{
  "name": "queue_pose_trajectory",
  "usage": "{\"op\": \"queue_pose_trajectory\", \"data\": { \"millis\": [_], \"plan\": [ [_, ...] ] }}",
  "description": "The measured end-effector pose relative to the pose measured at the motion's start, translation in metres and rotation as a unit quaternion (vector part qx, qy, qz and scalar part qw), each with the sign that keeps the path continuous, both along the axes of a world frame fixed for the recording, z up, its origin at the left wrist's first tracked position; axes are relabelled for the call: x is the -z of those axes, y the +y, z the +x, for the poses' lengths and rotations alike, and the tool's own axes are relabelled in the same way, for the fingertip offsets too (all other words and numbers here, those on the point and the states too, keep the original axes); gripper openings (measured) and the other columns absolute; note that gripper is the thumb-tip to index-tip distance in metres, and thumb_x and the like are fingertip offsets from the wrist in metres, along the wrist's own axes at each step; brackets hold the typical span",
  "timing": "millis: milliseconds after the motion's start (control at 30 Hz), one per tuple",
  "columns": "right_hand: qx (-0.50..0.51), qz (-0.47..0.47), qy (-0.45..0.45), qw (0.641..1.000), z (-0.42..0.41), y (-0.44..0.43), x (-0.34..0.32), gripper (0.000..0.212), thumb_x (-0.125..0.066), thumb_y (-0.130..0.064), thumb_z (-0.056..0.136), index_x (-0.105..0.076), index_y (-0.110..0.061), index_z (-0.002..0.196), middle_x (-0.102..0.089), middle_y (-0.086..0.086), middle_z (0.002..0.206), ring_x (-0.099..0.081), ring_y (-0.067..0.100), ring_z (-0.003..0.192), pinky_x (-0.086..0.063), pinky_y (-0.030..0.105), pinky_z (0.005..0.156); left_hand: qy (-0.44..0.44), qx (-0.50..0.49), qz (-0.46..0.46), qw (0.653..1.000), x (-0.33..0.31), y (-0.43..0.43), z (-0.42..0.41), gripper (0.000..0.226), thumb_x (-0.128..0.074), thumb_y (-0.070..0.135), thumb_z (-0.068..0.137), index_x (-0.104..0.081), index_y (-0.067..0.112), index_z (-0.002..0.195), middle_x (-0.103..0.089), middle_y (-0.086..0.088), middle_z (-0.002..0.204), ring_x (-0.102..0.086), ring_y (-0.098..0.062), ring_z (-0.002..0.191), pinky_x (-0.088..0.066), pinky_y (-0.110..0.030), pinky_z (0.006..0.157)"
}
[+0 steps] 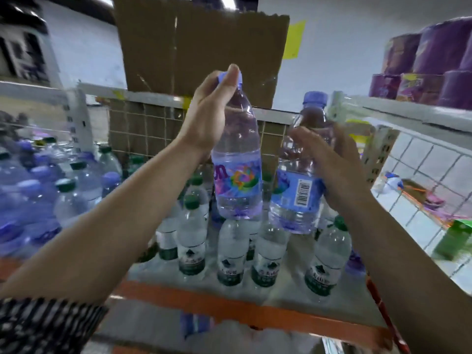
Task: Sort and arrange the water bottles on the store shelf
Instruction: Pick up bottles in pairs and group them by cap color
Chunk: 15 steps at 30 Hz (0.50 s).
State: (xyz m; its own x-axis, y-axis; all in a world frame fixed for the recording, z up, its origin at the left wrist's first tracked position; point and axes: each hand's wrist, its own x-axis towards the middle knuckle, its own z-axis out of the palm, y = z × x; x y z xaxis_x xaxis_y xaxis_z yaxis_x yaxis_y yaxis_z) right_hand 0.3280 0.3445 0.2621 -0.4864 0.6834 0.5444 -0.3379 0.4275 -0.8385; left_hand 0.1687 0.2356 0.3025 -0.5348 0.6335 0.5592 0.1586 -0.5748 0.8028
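My sleeve (pixel 46 325) leads to my left hand (pixel 212 111), fingers clamped on the left bottle (pixel 237 175) at its cap. My right hand (pixel 339 164) grasps the right bottle (pixel 298 190) by its body. Both are held above the green-capped bottles (pixel 232 254) on the shelf (pixel 229 310).

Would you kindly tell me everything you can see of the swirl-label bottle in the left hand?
The swirl-label bottle is clear plastic with a lilac cap and a purple label bearing a rainbow swirl. It looks full of water and hangs upright over the green-capped bottles, beside the barcode bottle. The left hand pinches its cap; whether its base touches anything is unclear.
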Motion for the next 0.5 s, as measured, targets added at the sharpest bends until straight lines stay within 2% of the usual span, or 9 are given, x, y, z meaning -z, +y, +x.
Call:
{"op": "queue_pose_trajectory", "data": {
  "millis": [67,167,267,400,500],
  "plan": [
    [-0.039,0.002,-0.017,0.999,-0.019,-0.029,0.013,0.024,-0.069,-0.022,0.088,-0.065,-0.009,0.107,-0.071,0.001,0.084,-0.071,0.018,0.076,-0.055,0.033,0.067,-0.015,-0.022,-0.015,1.0,0.014,-0.038,-0.01,0.025,-0.046,0.034,0.101,-0.049,0.013,0.086,-0.058,-0.006,0.065,-0.062,-0.021,0.053,-0.056,-0.034,0.057],
    [-0.087,0.0,-0.047,0.995,-0.049,-0.083,0.038,0.012,-0.067,-0.019,0.09,-0.066,-0.014,0.1,-0.072,-0.002,0.08,-0.07,0.015,0.072,-0.055,0.029,0.063,-0.025,-0.062,-0.047,0.997,0.043,-0.1,-0.025,0.026,-0.046,0.032,0.101,-0.048,0.012,0.085,-0.058,-0.006,0.065,-0.062,-0.018,0.049,-0.056,-0.031,0.051],
    [-0.137,-0.02,-0.065,0.988,-0.082,-0.14,0.069,0.01,-0.069,-0.019,0.088,-0.067,-0.016,0.097,-0.071,-0.003,0.079,-0.069,0.015,0.07,-0.055,0.032,0.064,-0.068,-0.095,-0.061,0.991,0.079,-0.168,-0.045,0.026,-0.048,0.026,0.101,-0.047,0.015,0.077,-0.053,-0.006,0.066,-0.058,-0.013,0.046,-0.054,-0.027,0.048],
    [-0.226,-0.078,-0.089,0.967,-0.126,-0.218,0.104,0.012,-0.064,-0.009,0.09,-0.062,-0.012,0.101,-0.071,-0.006,0.075,-0.068,0.01,0.064,-0.056,0.029,0.061,-0.089,-0.169,-0.113,0.975,0.123,-0.257,-0.073,0.024,-0.049,0.024,0.101,-0.05,0.018,0.077,-0.054,-0.002,0.069,-0.057,-0.01,0.053,-0.052,-0.026,0.052],
    [-0.27,-0.101,-0.104,0.952,-0.157,-0.273,0.125,0.019,-0.063,-0.004,0.089,-0.058,-0.003,0.107,-0.071,-0.005,0.074,-0.069,0.01,0.066,-0.056,0.029,0.062,-0.06,-0.227,-0.155,0.959,0.151,-0.318,-0.093,0.025,-0.054,0.035,0.097,-0.048,0.022,0.077,-0.044,-0.007,0.07,-0.053,-0.022,0.067,-0.048,-0.032,0.061]
  ]
}}
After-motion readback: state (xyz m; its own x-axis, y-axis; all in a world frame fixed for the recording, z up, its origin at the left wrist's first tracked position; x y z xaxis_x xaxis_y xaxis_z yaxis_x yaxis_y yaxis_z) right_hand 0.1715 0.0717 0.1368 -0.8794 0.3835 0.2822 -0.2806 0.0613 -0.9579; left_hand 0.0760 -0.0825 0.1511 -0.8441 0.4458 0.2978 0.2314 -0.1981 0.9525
